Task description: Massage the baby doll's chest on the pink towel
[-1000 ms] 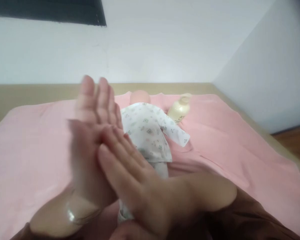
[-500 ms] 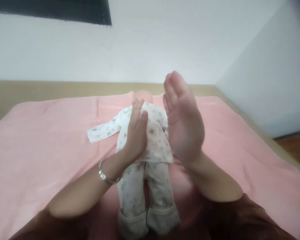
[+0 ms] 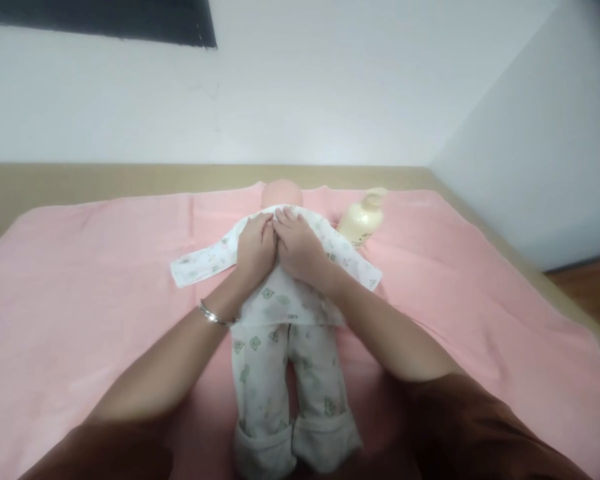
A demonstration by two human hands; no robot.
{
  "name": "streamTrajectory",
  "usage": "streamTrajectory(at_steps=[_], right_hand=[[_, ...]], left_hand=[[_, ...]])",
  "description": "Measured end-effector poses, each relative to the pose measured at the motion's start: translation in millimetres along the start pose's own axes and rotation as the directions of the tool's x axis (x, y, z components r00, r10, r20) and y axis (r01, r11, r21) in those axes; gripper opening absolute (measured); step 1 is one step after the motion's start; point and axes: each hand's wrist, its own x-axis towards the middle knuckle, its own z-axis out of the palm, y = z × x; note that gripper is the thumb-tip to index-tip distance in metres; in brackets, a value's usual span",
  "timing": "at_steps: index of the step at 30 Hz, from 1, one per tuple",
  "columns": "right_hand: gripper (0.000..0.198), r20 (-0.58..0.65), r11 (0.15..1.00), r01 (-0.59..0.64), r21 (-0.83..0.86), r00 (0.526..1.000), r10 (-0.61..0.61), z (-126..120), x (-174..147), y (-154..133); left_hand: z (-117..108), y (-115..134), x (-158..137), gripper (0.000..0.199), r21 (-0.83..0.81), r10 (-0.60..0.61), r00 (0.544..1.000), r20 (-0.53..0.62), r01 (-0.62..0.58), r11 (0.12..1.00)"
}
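Doll [image 3: 285, 303], bottle [image 3: 363, 221] beside, pink blanket [image 3: 480, 287] beneath

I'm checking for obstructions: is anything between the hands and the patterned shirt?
Nothing visible: the left hand and right hand appear to rest on the upper part of the patterned shirt, though their undersides are hidden. The pump bottle is off beyond the right-side sleeve.

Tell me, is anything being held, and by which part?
No clear hold shows: the left hand and right hand rest side by side on the upper part of the white, long-sleeved, printed cloth top; whether either pinches it cannot be told.
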Motion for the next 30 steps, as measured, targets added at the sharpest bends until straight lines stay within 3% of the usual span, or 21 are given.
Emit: streamTrajectory(at_steps=[6,11,14,17,21,26,30], right_hand=[[0.052,-0.032,0.986,-0.168,-0.002,0.985,0.168,-3.0,3.4,11.5],[0.057,-0.159,0.964,-0.266,0.015,0.951,0.265,6.5,-4.2,14.1],[0.055,-0.186,0.973,-0.229,-0.034,0.958,0.219,12.2,-16.1,-1.0],[0.055,-0.125,0.99,-0.117,-0.077,0.986,0.106,13.2,-26.4,-17.1],[0.053,-0.058,0.998,-0.041,-0.048,0.998,0.038,8.1,-20.6,-9.2],[0.053,-0.057,0.993,-0.114,0.021,0.992,0.115,2.1,4.0,31.3],[0.054,-0.074,0.985,-0.168,-0.043,0.984,0.164,2.1,4.5,31.2]], left_hand=[[0.8,-6.8,3.1,0.045,0.087,-0.017,0.999,0.037,0.014,0.996],[-0.1,-15.5,-0.2,0.055,0.13,-0.036,0.997,0.068,0.027,0.991],[-1.1,-18.4,-2.3,0.052,0.09,-0.06,0.997,0.045,0.056,0.994],[-2.0,-17.7,-3.2,0.044,0.05,-0.037,0.999,0.028,0.035,0.998],[-0.8,-18.5,-2.0,0.045,0.047,0.002,1.0,0.017,-0.003,0.999],[3.3,-24.9,-0.9,0.048,0.111,0.007,1.0,0.014,-0.008,0.994],[3.6,-25.0,-1.9,0.048,0.131,0.012,1.0,0.013,-0.014,0.991]])
